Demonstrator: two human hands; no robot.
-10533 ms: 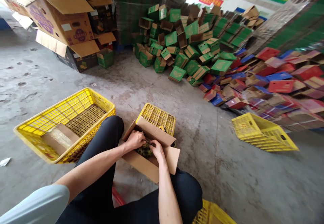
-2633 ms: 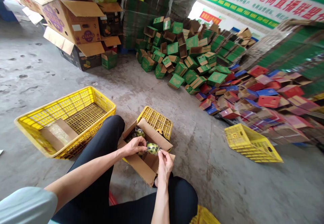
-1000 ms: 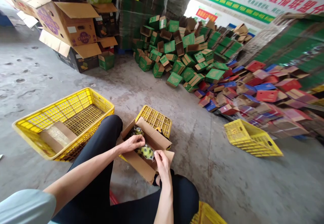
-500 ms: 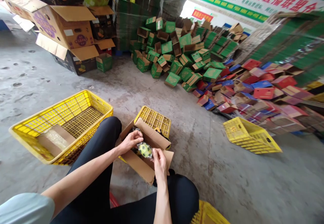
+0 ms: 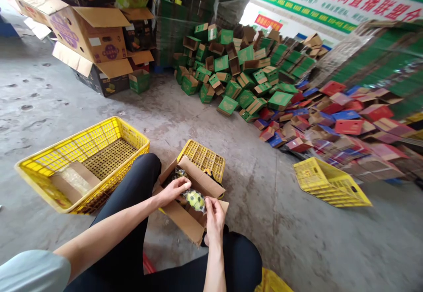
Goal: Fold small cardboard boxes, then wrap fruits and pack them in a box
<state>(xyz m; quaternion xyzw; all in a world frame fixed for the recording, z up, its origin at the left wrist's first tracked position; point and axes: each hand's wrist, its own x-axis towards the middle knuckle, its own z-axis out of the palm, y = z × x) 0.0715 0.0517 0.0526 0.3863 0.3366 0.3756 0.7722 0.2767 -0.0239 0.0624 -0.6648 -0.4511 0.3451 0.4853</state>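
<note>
Stretched between my two hands is a yellow-green ball with dark spots in a clear plastic wrapper [image 5: 194, 200]. My left hand [image 5: 174, 190] pinches one end of the wrapper. At the other end, the fingertips of my right hand [image 5: 214, 215] are closed on the plastic. Both hands are over an open cardboard box [image 5: 183, 222], whose flaps are folded outward. Other wrapped items [image 5: 179, 172] show inside the box near my left hand, partly hidden. The box appears to rest on a yellow plastic crate [image 5: 216, 163].
A large yellow basket [image 5: 24, 168] with a cardboard piece [image 5: 79, 181] inside stands to the left. Another yellow crate [image 5: 325, 182] lies at right. Green boxes [image 5: 228, 105] and red and blue boxes [image 5: 348, 127] are heaped ahead. Large cartons [image 5: 89, 36] are stacked at upper left.
Both hands and the wrapped ball have shifted slightly right and down in the picture, along with a small turn of the view. The grip on both wrapper ends stays the same.
</note>
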